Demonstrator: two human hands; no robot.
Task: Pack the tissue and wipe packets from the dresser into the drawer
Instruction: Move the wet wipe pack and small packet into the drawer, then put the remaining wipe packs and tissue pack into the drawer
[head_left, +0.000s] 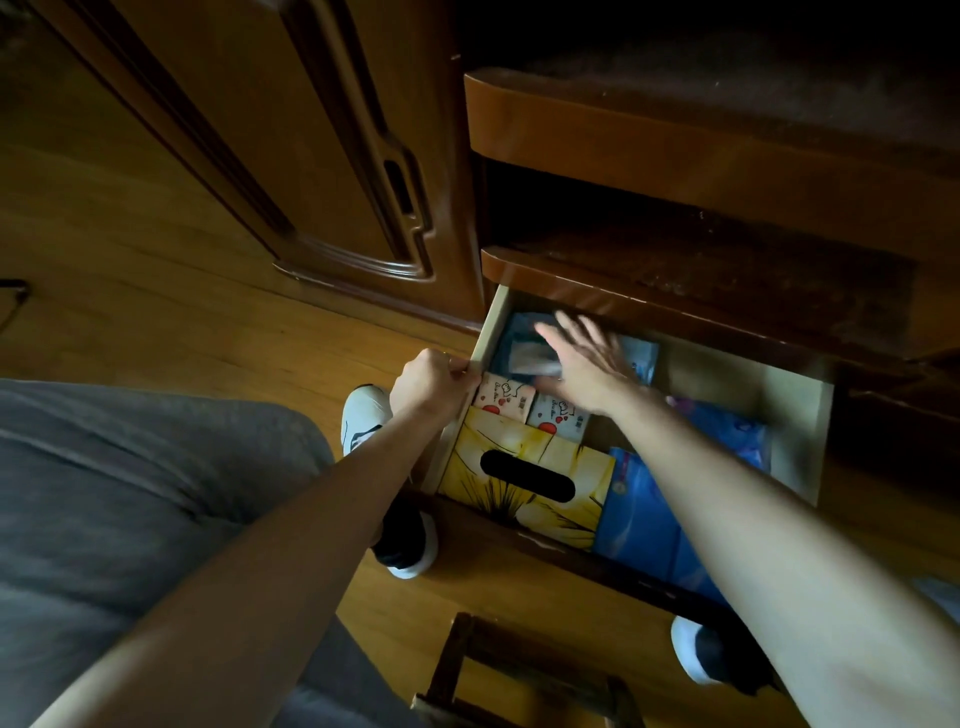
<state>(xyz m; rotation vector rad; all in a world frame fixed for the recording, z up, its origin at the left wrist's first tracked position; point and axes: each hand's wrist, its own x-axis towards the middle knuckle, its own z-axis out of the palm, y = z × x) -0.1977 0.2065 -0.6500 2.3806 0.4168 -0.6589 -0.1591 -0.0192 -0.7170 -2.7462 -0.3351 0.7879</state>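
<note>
While the left hand (435, 382) grips the pale wooden drawer's (795, 410) side to steady it, the right hand (582, 358), fingers straight, presses a dark blue packet (514, 332) flat.

Open drawer (789, 400) with yellow tissue box (524, 483), blue packets (644, 519).

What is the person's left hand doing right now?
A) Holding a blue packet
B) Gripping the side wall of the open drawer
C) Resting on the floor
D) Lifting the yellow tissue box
B: the left hand has its fingers curled over the drawer side wall, while the right hand reaches flat over the packets inside.
</note>
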